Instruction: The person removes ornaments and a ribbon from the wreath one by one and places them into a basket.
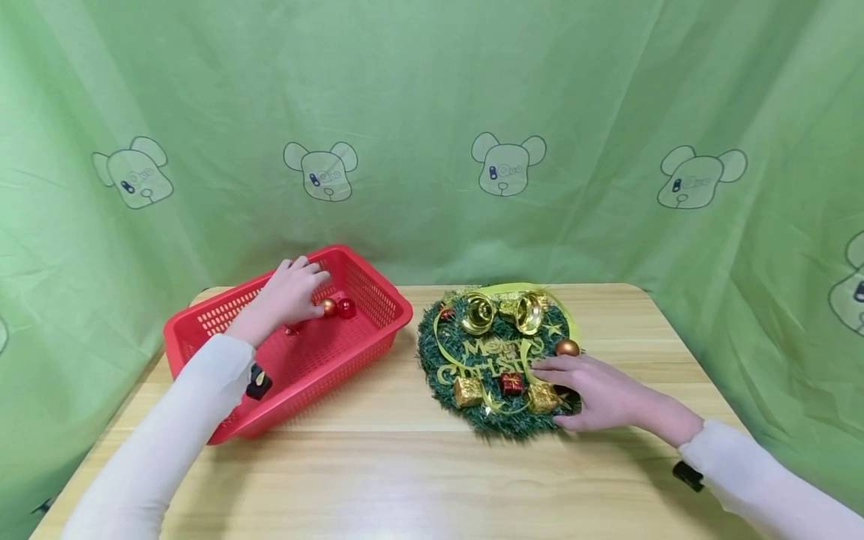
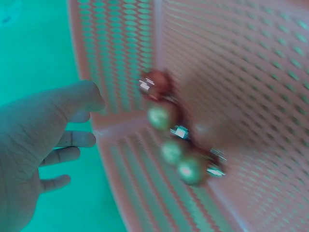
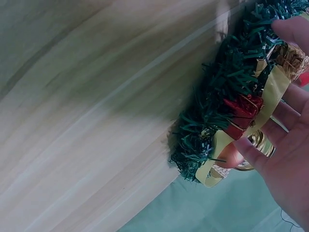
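My left hand (image 1: pixel 289 291) reaches into a red plastic basket (image 1: pixel 324 390), its fingers bent loosely and holding nothing. Several small Christmas baubles lie in a corner of the basket, among them a gold bauble (image 1: pixel 328 307) and a shiny red bauble (image 1: pixel 346 307). In the left wrist view, a gap separates the fingers from the blurred baubles (image 2: pixel 190 169). A green Christmas wreath (image 1: pixel 442 352) lies flat on the table. My right hand (image 1: pixel 601 390) rests on its right edge, fingers spread near a gold gift box (image 1: pixel 542 397) and a copper bauble (image 1: pixel 568 347).
The wreath carries gold bells (image 1: pixel 478 313), gold lettering (image 1: pixel 489 365), a yellow ribbon (image 3: pixel 274 89) and small red gift boxes (image 1: pixel 511 384). Both stand on a wooden table (image 1: pixel 378 480), the basket to its left. A green curtain (image 1: pixel 418 217) hangs behind and around the table.
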Available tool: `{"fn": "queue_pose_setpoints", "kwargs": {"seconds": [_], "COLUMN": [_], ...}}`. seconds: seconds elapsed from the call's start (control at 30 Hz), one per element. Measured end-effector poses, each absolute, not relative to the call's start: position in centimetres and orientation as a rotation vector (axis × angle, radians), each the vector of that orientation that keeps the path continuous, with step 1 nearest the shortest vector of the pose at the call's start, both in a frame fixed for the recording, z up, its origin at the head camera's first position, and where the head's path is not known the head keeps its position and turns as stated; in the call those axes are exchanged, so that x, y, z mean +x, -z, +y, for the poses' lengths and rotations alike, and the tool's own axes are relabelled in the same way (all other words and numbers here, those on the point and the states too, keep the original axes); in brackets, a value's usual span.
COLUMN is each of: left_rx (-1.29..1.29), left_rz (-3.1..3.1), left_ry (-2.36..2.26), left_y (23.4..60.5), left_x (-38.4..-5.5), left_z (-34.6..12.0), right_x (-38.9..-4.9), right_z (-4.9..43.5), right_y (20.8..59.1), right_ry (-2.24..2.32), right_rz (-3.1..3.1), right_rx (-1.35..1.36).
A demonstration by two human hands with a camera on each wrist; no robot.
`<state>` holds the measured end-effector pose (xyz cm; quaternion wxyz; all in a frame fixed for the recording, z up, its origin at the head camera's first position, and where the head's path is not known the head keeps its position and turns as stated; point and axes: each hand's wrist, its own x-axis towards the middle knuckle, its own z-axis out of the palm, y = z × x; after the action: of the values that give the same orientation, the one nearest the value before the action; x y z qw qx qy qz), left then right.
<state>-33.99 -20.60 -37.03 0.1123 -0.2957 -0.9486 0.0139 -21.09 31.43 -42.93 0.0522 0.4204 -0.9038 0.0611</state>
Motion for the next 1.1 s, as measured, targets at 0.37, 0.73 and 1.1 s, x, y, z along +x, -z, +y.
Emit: {"fn": "queue_pose_setpoints", "kwargs": {"seconds": [0.37,0.73,1.1], "left_rx": [-1.06,-1.318,-1.466], "left_rz": [-2.627,-2.489,-2.516], "left_ry": [0.002,-0.046,0.005], "left_y": [32.7,32.4,34.3], "left_x": [-32.5,-30.8,-30.5], "left_z": [-12.1,-2.6,5.1], "right_x": [-20.9,-20.5,-20.3], "right_z": [31.9,31.6,32.1], "right_y": [43.6,43.7,44.7], "right_ry": [-0.186,-0.162,-0.175], "right_rz": [-2.757,-2.739,-2.666], "right_rx": [1.243,1.257,1.248]}}
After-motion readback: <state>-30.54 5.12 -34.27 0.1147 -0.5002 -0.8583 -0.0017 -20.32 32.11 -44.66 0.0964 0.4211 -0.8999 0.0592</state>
